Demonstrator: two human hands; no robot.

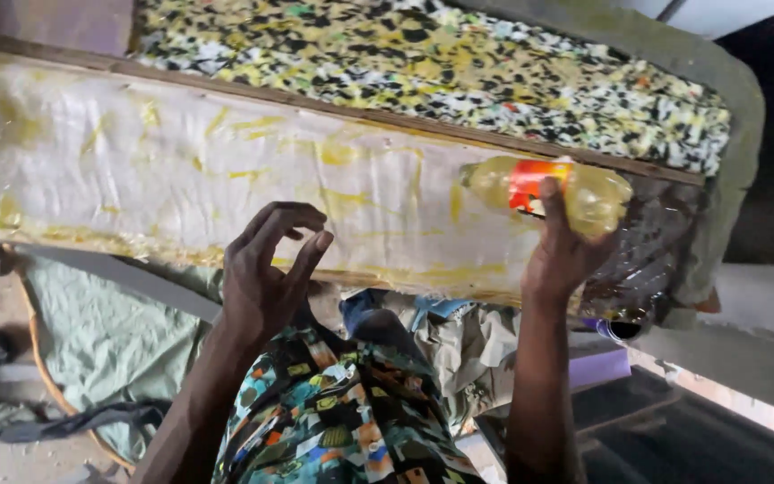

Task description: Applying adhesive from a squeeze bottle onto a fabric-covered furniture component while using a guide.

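The right hand (559, 260) is wrapped around one plastic bottle (548, 190) of yellowish liquid with an orange-red label band, fingers behind it and the thumb up over the label, so the bottle lies on its side pressed against the upper right part of a long white foam panel (181, 161). The left hand (266, 269) holds nothing: its fingers are curled and spread, the tips at or just off the lower edge of the panel, though contact cannot be told for certain. The bottle looks light and thin-walled, likely to dent under a hard squeeze and, if the yellow liquid is on its outside, slippery; the labelled middle where the hand already sits seems the surest place to hold. The panel is smeared with yellow streaks that look wet or tacky, and its surface appears soft, so it would probably give under a press. Above it runs one thin wooden strip (333, 103), and beyond that one slab of speckled yellow, black and white crumb foam (441, 72) edged in grey-green cloth (736, 99). Below the hands are a patterned multicolour garment (333, 412), a pale green sheet (100, 332) to the left, and a purple block (597, 367) to the right. Two hands, one bottle, one panel are in view.
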